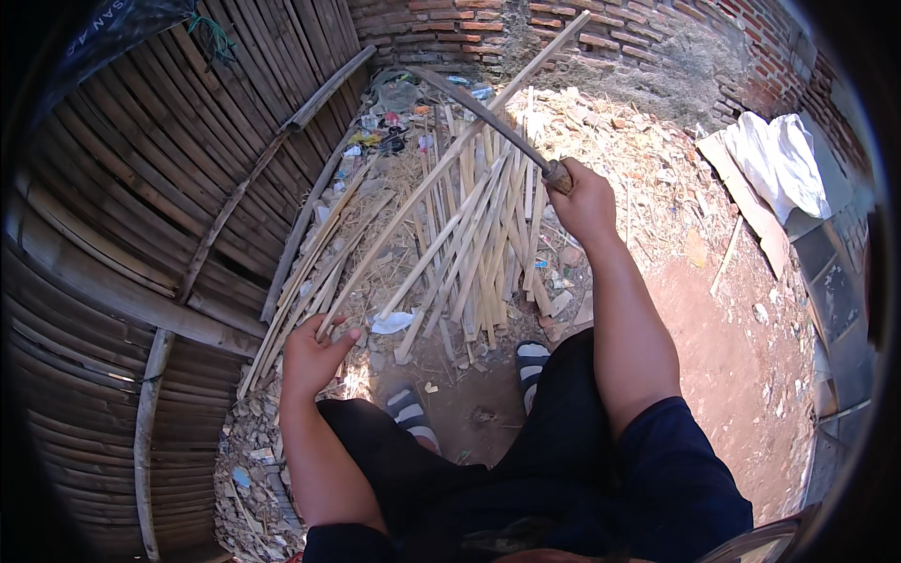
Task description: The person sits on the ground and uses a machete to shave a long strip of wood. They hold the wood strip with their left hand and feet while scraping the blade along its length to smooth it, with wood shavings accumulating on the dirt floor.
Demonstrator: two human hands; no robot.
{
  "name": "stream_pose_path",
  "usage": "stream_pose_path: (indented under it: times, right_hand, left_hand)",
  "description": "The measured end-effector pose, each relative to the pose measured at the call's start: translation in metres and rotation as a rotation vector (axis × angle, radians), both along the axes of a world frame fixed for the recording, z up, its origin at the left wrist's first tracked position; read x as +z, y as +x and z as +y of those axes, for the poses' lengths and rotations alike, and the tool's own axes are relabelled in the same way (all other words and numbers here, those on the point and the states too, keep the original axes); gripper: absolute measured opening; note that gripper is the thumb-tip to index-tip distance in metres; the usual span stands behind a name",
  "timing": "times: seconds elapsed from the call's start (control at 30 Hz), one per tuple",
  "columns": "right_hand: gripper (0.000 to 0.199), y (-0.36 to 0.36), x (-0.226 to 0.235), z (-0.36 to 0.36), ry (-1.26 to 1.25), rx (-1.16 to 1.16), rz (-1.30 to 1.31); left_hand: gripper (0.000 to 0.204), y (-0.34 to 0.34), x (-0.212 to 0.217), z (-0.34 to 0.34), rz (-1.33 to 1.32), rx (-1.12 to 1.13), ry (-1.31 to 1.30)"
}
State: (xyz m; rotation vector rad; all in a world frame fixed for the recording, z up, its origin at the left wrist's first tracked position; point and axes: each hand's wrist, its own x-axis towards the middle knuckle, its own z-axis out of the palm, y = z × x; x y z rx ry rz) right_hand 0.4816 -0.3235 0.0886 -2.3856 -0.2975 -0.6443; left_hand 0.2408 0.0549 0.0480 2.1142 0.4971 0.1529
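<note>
My left hand point(317, 357) is closed around the near end of a long pale wooden strip point(535, 64). The strip slants away up to the right, its far end in front of the brick wall. In my right hand point(587, 205) is the wooden handle of a machete point(516, 140). Its long dark blade, slightly curved, points to the far left and crosses the strip in view; whether the two touch I cannot tell. Below them on the ground lies a loose pile of similar strips point(474, 244), with more strips point(305, 286) along the left side.
A slatted bamboo wall point(122, 141) rises on the left, and a brick wall point(648, 47) stands at the back. Rubble and litter point(648, 164) cover the ground. On the right lie a white sack point(774, 164) and a brown board point(751, 202). My sandalled feet point(410, 413) are close to the pile.
</note>
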Motion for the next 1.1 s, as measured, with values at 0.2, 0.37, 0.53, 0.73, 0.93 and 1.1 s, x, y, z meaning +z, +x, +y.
stream_pose_path:
  times: [0.2,0.37,0.53,0.73,0.93,1.1]
  right_hand:
    - [0.02,-0.017,-0.003,0.009,-0.112,0.211,-0.043]
    - [0.02,-0.046,-0.006,0.054,-0.414,0.596,-0.17]
    - [0.016,-0.037,0.007,0.043,-0.278,0.423,-0.166]
    - [0.02,-0.011,0.008,-0.002,0.092,-0.053,0.005]
    - [0.02,-0.034,0.0,0.026,-0.2,0.353,-0.133]
    - [0.021,-0.051,-0.009,0.066,-0.386,0.654,-0.318]
  left_hand:
    - [0.044,0.007,0.006,-0.013,-0.017,-0.025,0.044]
    - [0.039,0.009,0.002,-0.017,-0.037,-0.045,0.094]
    - [0.038,-0.003,0.021,-0.021,0.023,0.041,-0.01]
    - [0.038,0.002,0.009,-0.01,0.01,-0.007,0.083]
    - [0.04,0.008,0.014,-0.028,0.023,-0.042,0.055]
    - [0.043,0.008,-0.009,-0.02,-0.255,-0.06,0.025]
